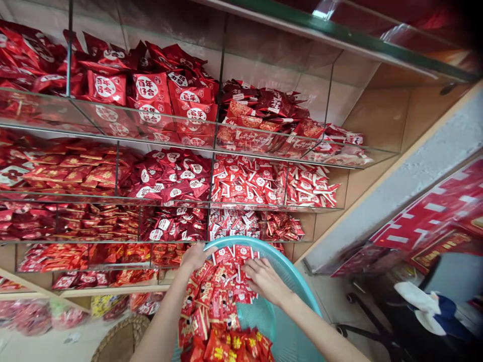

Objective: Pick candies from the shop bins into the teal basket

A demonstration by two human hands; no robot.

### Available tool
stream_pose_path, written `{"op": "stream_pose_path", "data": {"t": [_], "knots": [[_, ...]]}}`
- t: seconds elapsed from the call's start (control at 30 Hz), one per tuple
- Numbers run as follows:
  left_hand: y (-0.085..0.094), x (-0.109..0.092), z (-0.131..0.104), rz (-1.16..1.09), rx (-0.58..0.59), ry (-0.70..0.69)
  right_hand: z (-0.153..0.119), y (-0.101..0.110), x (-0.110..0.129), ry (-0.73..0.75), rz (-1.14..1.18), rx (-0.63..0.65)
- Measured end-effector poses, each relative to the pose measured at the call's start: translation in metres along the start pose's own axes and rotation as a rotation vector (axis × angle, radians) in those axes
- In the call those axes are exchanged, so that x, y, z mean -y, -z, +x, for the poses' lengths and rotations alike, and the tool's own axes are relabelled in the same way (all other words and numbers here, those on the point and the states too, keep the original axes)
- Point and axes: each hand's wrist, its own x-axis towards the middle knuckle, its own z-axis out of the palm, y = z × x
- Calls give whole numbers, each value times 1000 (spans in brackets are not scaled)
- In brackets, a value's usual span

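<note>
From far left: see clear bags of packets (32, 319) under the lowest shelf, then a wicker basket (140, 327) on the floor, only partly in view. Above, running across, note glass-fronted shelving (377, 113) with bays well stocked: red packets with white round labels (150, 93) up top, dark red packets with white ovals (169, 173) lower down, small red-and-white packets (245, 181) further right. By stock level, would judge plenty left on the shelves. Next, left hand (195, 256): fingers closed around the rim of a teal mesh basket (260, 314), looks like steadying it. Inside that basket, left side and middle: red packets with cartoon print (221, 301); nearest the camera, glossy red packets with yellow lettering (234, 347); toward the far rim, red packets with white patches (243, 251), looking fairly flat and orderly. Would call it part-filled: left side covered, right side down to bare mesh, so room to spare. Then right hand (267, 280): fingers slightly apart, bent down onto the white-patched packets, touching; can't tell whether gripping one or just arranging. Far right, well apart: black chair base (368, 322), white-and-blue cloth (422, 306); apparently not involved.
</note>
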Motion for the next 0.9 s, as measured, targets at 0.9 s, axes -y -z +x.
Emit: {"op": "stream_pose_path", "data": {"t": [0.9], "knots": [[-1,2,1,-1,0,-40,17,-26,16,49,-81,-96]]}}
